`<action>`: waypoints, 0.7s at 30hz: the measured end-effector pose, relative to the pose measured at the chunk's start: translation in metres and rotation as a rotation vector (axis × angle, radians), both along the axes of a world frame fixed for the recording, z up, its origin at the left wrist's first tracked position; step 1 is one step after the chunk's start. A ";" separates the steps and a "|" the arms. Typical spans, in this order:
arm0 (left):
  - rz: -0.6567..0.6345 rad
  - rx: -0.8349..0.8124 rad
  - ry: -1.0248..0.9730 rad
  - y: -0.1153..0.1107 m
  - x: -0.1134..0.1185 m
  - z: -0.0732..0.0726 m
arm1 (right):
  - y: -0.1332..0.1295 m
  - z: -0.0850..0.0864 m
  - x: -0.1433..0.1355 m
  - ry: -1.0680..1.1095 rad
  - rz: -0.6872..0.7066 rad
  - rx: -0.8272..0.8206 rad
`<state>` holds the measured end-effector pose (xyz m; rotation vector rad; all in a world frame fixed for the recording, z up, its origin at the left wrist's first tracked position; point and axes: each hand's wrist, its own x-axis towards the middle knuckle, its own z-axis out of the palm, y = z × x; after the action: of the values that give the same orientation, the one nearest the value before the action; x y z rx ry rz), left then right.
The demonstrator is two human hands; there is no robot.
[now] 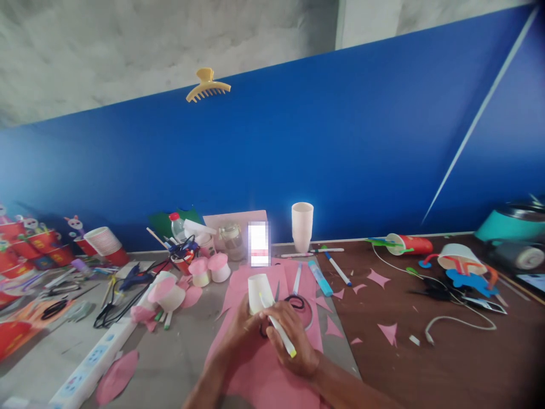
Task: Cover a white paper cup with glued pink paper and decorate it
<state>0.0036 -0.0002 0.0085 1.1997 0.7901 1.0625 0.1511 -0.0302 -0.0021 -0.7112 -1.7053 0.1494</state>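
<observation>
My left hand (242, 326) is closed around a white paper cup (257, 287), held tilted above the pink paper (249, 378). In my right hand (296, 336) is a white marker (281, 332) with a yellow end, gripped like a pen. Its front end lies against the cup's side, beside a small yellow mark; whether the tip touches cannot be made out. Just behind my hands a pair of scissors (297, 301) with dark handles lies on the pink paper, partly hidden by my right hand. A blue-white glue stick or tube (320, 278) rests beyond it.
A stack of white cups (302, 224) stands by the blue partition (272, 153). Left are pink-topped cups (218, 267), a power strip (91, 360) and red cups (42, 230). Right are pink scraps (388, 333), a white cable (464, 321) and a decorated cup (462, 258).
</observation>
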 end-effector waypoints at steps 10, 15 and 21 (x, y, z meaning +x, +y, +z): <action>-0.013 -0.011 -0.012 -0.001 0.000 -0.002 | -0.005 0.003 0.003 0.041 0.021 -0.008; -0.038 0.015 -0.064 0.001 -0.002 -0.007 | -0.004 -0.003 0.004 0.025 0.002 0.001; -0.052 0.010 -0.067 0.003 -0.002 -0.009 | -0.003 0.000 0.005 0.008 0.013 0.001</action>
<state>0.0018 0.0028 0.0000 1.1810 0.6995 1.0592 0.1558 -0.0327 -0.0021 -0.6976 -1.7029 0.1601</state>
